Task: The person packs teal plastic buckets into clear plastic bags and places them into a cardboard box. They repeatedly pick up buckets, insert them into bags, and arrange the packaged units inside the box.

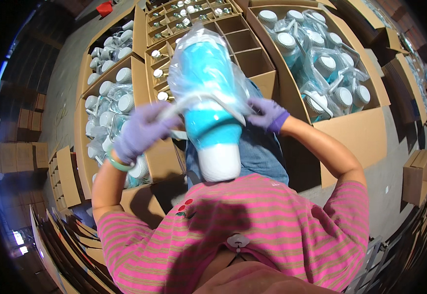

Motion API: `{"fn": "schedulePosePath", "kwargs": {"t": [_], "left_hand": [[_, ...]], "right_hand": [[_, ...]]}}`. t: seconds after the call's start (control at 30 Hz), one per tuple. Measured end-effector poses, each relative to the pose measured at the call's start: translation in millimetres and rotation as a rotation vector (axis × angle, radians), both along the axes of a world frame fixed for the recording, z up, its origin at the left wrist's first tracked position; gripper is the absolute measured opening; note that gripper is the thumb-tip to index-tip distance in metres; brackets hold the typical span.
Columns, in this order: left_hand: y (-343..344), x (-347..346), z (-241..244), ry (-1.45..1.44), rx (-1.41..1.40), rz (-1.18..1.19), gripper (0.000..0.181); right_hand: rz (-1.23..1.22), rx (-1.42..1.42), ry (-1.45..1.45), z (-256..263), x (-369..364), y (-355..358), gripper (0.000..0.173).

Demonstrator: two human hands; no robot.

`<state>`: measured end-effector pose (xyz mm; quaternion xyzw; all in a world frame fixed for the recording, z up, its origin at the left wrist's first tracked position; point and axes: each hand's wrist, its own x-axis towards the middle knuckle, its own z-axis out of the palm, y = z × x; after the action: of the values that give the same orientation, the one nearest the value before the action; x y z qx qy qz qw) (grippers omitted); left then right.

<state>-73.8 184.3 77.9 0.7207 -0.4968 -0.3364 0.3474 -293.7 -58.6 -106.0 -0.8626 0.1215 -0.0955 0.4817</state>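
A large turquoise bottle stands out in front of my chest, inside a clear plastic bag. Its white end is nearest me and meets my striped shirt. A white carrying handle loops across its middle. My left hand, in a purple glove and slightly blurred, has its fingers around the left part of the handle. On the other side my right hand, gloved too, pinches the loose edge of the bag with bent fingers.
Cartons of similar bagged bottles stand at left and right. Between them, a divided carton holds white-capped bottles in some cells. Folded cardboard leans at lower left. An open carton sits on the concrete floor at right.
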Motion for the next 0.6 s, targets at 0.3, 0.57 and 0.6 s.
{"fn": "schedulePosePath", "kwargs": {"t": [0.3, 0.57, 0.6], "left_hand": [[-33.6, -18.6, 41.3, 0.05, -0.253, 0.283, 0.035], [-75.1, -4.4, 3.0, -0.264, -0.29, 0.226, 0.026], [-81.5, -4.8, 9.7, -0.195, -0.267, 0.235, 0.023]], "right_hand": [[0.021, 0.361, -0.079, 132.0, 3.3, 12.6, 0.033], [0.094, 0.099, -1.082, 193.2, 42.0, 10.4, 0.028], [-0.155, -0.073, -1.012, 163.6, 54.6, -25.8, 0.031]]}}
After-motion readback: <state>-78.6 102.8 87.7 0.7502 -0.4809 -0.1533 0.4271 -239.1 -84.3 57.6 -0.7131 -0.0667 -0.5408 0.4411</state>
